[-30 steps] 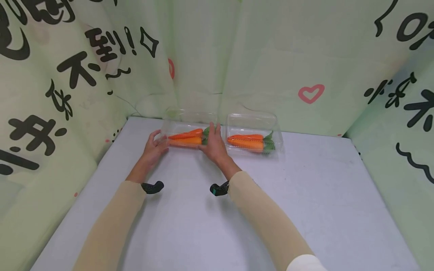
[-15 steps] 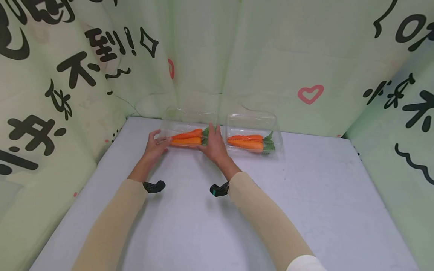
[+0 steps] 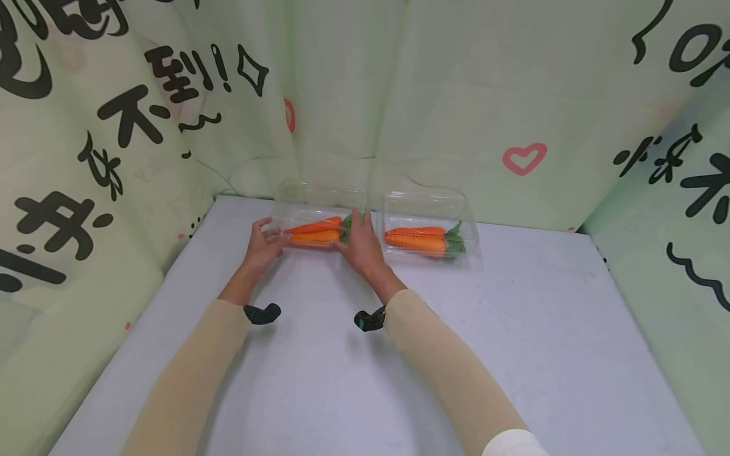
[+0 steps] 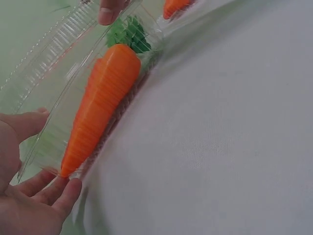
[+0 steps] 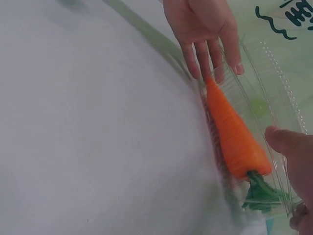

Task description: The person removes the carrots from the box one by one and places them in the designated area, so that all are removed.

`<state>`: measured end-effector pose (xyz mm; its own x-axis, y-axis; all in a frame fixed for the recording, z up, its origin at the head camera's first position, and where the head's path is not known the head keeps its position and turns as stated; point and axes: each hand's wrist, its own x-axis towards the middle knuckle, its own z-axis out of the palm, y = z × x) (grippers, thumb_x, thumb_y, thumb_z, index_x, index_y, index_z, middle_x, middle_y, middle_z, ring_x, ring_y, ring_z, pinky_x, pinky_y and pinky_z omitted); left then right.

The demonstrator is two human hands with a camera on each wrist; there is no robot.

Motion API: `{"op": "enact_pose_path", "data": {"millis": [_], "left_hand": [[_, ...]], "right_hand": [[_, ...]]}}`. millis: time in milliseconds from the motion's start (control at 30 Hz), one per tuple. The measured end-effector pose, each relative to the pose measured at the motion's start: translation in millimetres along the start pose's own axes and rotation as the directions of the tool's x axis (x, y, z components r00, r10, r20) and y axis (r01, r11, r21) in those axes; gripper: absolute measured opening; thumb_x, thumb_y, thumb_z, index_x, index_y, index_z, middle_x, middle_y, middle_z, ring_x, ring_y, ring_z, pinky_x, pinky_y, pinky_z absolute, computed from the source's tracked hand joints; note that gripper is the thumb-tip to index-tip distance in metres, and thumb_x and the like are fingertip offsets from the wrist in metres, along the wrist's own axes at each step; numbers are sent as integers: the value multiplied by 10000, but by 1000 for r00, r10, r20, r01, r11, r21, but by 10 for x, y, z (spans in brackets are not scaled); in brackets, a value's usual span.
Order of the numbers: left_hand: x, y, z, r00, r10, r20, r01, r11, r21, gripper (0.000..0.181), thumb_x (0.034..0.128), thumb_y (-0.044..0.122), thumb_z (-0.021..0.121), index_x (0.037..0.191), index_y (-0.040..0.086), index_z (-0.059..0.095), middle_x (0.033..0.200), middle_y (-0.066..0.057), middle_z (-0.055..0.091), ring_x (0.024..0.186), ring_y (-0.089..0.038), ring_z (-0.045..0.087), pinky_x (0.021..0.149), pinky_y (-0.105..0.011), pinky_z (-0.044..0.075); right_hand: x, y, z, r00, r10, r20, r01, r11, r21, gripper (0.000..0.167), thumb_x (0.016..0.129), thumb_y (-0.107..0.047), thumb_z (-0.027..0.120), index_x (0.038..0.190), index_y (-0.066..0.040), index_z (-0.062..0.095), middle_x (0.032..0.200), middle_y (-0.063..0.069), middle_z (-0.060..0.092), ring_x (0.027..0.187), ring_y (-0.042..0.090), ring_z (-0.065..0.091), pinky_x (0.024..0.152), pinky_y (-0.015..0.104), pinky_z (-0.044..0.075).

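At the far edge of the table stands a clear plastic clamshell box (image 3: 319, 190), its lid raised, with orange carrots (image 3: 313, 236) and their green tops inside. My left hand (image 3: 261, 247) touches the box's left end with mostly straight fingers, its thumb near the rim in the left wrist view. My right hand (image 3: 362, 247) holds the right end, thumb on the rim (image 5: 281, 139) and fingers bent behind it. In the left wrist view one large carrot (image 4: 100, 103) lies along the box. Part of the green top is hidden by my right hand in the head view.
A second clear clamshell box (image 3: 430, 206), lid raised, stands just right with carrots (image 3: 416, 240) in it. A pale green curtain (image 3: 445, 95) with black lettering encloses the back and sides of the white table (image 3: 513, 329). Both wrists wear black cameras (image 3: 262, 315).
My left hand has shifted very slightly to the right at the box's end. My right hand stays in place; both boxes look nearly unmoved.
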<state>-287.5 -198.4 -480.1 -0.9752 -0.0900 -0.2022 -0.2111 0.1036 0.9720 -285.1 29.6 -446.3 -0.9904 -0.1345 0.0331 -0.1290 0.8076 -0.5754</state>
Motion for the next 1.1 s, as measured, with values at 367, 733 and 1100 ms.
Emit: {"op": "enact_pose_path", "data": {"millis": [367,733,1100], "left_hand": [[12,60,35,998,-50,-42,53,995,79,804,908,183,663,1509,199,129,1529,-133,341,1352,-308,413,1089,-439,438],[-6,96,40,998,-42,-51,46,995,92,808,895,132,667,1512,162,145,1507,-152,366,1317,-315,443,1046,-428,463],[14,100,-6,998,-56,-20,57,995,80,819,902,148,664,1518,168,126,1526,-162,336,1358,-327,406,1097,-453,427]], "right_hand": [[19,35,-14,989,-128,-79,105,963,-247,830,878,-277,713,1488,-49,197,1474,323,355,828,328,681,741,396,596],[-15,15,20,951,-246,-189,164,916,-367,367,901,50,581,1249,27,469,1229,261,566,845,333,675,744,402,602],[9,89,-66,960,-204,-192,155,958,-243,496,881,0,591,1354,-54,451,1368,185,525,1162,325,578,903,404,567]]}}
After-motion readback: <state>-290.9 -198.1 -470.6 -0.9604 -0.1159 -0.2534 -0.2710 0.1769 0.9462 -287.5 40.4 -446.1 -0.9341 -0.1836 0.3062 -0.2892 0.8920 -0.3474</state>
